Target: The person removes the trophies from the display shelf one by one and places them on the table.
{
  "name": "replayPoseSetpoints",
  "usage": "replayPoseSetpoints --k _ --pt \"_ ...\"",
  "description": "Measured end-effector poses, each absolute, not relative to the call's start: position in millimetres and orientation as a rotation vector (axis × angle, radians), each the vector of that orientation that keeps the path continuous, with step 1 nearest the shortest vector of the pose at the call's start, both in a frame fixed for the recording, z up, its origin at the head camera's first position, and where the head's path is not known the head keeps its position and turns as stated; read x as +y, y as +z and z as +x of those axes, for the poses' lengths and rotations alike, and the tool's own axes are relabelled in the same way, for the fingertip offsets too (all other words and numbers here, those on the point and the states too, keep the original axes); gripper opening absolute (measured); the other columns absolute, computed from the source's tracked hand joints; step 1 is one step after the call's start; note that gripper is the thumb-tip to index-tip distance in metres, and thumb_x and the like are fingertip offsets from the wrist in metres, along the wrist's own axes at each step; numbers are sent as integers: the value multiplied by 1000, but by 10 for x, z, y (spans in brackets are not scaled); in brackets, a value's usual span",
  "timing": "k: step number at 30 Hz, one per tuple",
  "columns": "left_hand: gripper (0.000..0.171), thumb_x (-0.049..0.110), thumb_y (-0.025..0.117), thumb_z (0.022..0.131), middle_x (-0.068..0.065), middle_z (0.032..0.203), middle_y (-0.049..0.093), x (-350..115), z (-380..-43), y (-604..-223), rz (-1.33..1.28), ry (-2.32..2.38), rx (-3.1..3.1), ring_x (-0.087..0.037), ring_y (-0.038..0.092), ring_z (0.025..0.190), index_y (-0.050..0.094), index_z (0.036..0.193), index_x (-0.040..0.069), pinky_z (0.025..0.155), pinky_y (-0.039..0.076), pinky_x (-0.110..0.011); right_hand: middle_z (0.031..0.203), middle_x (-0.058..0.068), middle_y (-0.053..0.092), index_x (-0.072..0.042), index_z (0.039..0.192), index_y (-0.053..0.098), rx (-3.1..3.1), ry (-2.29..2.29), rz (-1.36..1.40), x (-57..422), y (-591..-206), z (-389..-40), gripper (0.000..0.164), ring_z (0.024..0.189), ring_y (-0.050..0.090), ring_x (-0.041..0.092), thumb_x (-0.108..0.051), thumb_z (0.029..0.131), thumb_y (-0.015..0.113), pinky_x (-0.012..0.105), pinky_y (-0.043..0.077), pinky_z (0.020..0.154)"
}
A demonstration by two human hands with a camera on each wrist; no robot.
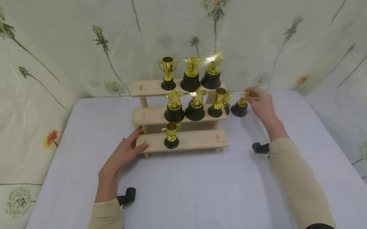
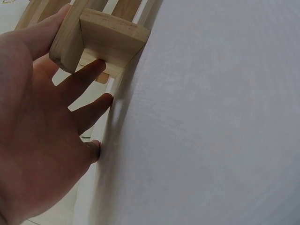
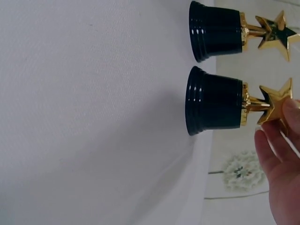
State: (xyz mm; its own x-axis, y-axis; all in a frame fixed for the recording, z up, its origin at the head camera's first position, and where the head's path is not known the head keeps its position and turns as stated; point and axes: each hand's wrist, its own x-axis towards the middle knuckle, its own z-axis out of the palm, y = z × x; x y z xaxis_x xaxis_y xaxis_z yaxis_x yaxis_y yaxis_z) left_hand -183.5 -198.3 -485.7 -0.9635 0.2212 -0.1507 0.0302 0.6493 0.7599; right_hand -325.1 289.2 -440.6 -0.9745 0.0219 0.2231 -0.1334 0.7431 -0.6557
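Note:
A three-step wooden stand (image 1: 196, 139) holds gold trophies with black bases. My left hand (image 1: 123, 154) touches its left end at the lowest step, thumb on top of the board; in the left wrist view the other fingers (image 2: 84, 79) stretch out under and beside the board end (image 2: 70, 47). Right of the stand, my right hand (image 1: 262, 104) pinches the star of a star trophy (image 1: 239, 110). That trophy (image 3: 218, 103) is upright; whether its base touches the table cannot be told. Another star trophy (image 1: 227, 101) is partly hidden behind a cup trophy (image 1: 216, 106).
On the top step are a cup trophy (image 1: 167, 71) and two star trophies (image 1: 191, 78). The middle step bears two more star trophies (image 1: 174, 111) and the cup trophy, the lowest one small cup trophy (image 1: 171, 137). A flowered curtain (image 1: 161, 20) hangs behind the white-covered table (image 1: 191, 195).

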Motion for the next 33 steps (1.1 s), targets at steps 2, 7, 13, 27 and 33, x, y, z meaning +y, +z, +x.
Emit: replayPoseSetpoints --k 2,7,13,27,33 --pt "73 59 50 86 7 154 23 -1981 -1828 -4854 205 1218 2634 -21 20 144 16 147 37 119 0 -47 121 13 61 -12 121 57 -2723 1049 94 2890 -4410 -3245 29 112 57 29 -8 92 54 44 48 96" --pt "73 60 49 87 7 154 21 -1957 -1805 -4845 191 1224 2615 -22 19 144 16 147 37 119 0 -48 123 13 60 -13 124 55 -2749 1045 92 2909 -4415 -3223 31 113 56 30 -10 93 53 46 48 95" --pt "72 63 48 86 8 154 21 -1946 -1810 -4863 180 1211 2626 -22 19 144 15 146 39 119 1 -47 125 16 57 -10 129 52 -2697 1041 125 2924 -4414 -3209 39 113 53 30 -7 90 56 46 43 101" --pt "73 61 50 85 10 154 19 -1997 -1832 -4862 220 1241 2616 -20 17 144 15 146 41 119 0 -47 141 4 47 -19 134 48 -2681 991 83 2882 -4364 -3075 43 130 43 25 -23 93 57 44 39 107" --pt "73 61 50 86 9 154 19 -1995 -1829 -4850 223 1229 2622 -21 18 144 15 146 40 119 0 -48 143 2 44 -21 135 47 -2656 979 108 2887 -4342 -3024 45 132 41 25 -24 92 58 45 37 107"
